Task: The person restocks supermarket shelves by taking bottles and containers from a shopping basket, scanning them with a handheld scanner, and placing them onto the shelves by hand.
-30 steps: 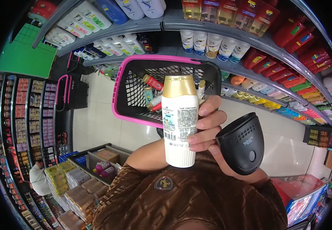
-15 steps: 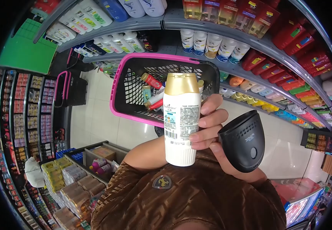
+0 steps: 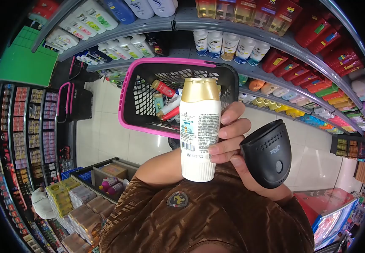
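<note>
Gripping the white bottle (image 3: 199,145) upright, the left hand (image 3: 233,130) has its fingers curled closely round the right side, tips lying over the edge of the printed back panel. The gold cap (image 3: 201,89) rises above those fingers and the barcode (image 3: 188,146) sits to their left, uncovered. Just right of them, the right hand (image 3: 246,177) carries a black device (image 3: 268,154); its thumb lies along the lower left edge and the grip looks closed, though its other fingers are hidden behind the casing. Beyond the fingertips, up and to the left, is a pink-rimmed basket (image 3: 165,61) with a red bottle (image 3: 164,89) inside. Good handling here means an even, moderate squeeze, since smooth plastic could slip or flex, with fingertips kept off the fine lettering, the label turned squarely to the eyes, and the device held beside the panel rather than across it.
</note>
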The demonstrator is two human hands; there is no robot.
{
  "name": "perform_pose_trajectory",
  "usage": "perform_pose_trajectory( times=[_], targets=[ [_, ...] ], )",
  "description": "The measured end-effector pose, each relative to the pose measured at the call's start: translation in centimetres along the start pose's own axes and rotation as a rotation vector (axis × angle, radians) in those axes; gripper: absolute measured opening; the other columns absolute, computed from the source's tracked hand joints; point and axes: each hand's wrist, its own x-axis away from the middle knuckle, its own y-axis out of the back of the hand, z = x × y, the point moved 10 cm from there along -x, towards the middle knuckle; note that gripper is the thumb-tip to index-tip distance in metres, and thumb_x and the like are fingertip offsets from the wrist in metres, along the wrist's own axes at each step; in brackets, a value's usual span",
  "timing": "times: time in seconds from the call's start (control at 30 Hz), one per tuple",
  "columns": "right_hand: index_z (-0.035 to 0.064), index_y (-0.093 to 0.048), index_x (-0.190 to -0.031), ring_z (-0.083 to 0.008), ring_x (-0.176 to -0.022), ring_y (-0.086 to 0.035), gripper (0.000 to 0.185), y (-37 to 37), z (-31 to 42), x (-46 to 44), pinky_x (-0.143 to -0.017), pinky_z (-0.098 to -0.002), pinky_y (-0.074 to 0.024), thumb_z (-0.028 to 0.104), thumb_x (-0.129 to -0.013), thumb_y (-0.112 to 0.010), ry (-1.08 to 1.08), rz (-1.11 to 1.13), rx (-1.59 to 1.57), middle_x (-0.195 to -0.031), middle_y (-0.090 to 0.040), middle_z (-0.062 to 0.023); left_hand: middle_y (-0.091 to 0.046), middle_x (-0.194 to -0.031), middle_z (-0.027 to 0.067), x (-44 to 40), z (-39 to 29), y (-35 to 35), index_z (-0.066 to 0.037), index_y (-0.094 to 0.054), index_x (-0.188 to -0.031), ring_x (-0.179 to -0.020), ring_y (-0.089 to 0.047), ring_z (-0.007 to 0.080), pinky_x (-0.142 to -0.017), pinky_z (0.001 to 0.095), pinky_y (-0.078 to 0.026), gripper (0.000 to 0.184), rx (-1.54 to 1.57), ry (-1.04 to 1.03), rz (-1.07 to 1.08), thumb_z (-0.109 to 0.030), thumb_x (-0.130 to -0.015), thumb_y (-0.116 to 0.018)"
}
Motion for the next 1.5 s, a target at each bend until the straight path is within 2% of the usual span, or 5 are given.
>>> perform_pose_trajectory(
  times=[0.73, 0.97, 1.13, 1.33, 1.5],
  targets=[
    [-0.0088, -0.051, -0.126, -0.0243, -0.101, -0.07, 0.052, -2.7, -2.5, -1.7, -0.091, -0.0347, -0.0578, 0.035, -0.108, -0.027, 0.062, -0.08, -0.03, -0.123, -0.059, -0.0163, -0.049, -0.096, 0.0112, 1.7, -0.7, -2.1, -0.003, -0.044, -0.105, -0.07, -0.061, 0.0265, -0.058, 0.0391, -0.055, 0.036, 0.046, 0.07, 0.009, -0.035, -0.099, -0.06],
    [-0.0014, -0.056, -0.13, -0.016, -0.112, -0.061, 0.04, -0.1, -2.2, -0.1, -0.096, -0.0322, -0.0491, 0.003, -0.093, -0.068, 0.145, -0.409, 0.346, -0.122, -0.063, -0.009, -0.055, -0.091, 0.0036, 5.4, -8.6, -0.8, -0.01, -0.06, -0.109, -0.073, -0.051, 0.0167, -0.06, 0.0336, -0.048, 0.056, -0.542, -0.387, -0.794, -0.062, -0.096, -0.045],
    [0.0012, -0.063, -0.126, -0.0122, -0.106, -0.063, 0.049, 0.4, -3.1, -0.3, -0.093, -0.0306, -0.0509, 0.013, -0.083, -0.083, 0.034, -0.498, 0.323, -0.117, -0.069, -0.0077, -0.064, -0.111, 0.0072, 5.4, -10.0, -3.7, -0.011, -0.055, -0.126, -0.103, -0.064, 0.023, -0.094, 0.0442, -0.052, 0.039, -0.993, -0.698, -0.969, -0.043, -0.108, -0.042],
    [-0.0028, -0.055, -0.131, -0.0164, -0.106, -0.063, 0.049, 2.2, -0.9, 0.3, -0.095, -0.034, -0.051, 0.003, -0.088, -0.076, 0.279, -0.563, 0.112, -0.123, -0.064, -0.0107, -0.058, -0.121, 0.0107, 1.9, -6.5, -4.7, -0.005, -0.036, -0.141, -0.11, -0.061, 0.0195, -0.096, 0.0372, -0.052, 0.055, -1.656, -0.462, -0.781, 0.002, -0.093, -0.063],
    [-0.0001, -0.053, -0.121, -0.0189, -0.109, -0.06, 0.035, 5.8, 0.5, 1.9, -0.097, -0.0351, -0.05, -0.007, -0.089, -0.067, 0.449, -0.648, 0.19, -0.12, -0.06, -0.0117, -0.061, -0.125, 0.0117, -0.2, -4.7, -2.9, 0.0, -0.04, -0.138, -0.116, -0.062, 0.0228, -0.102, 0.0397, -0.05, 0.063, -1.775, -0.322, -0.591, 0.002, -0.085, -0.074]
  ],
)
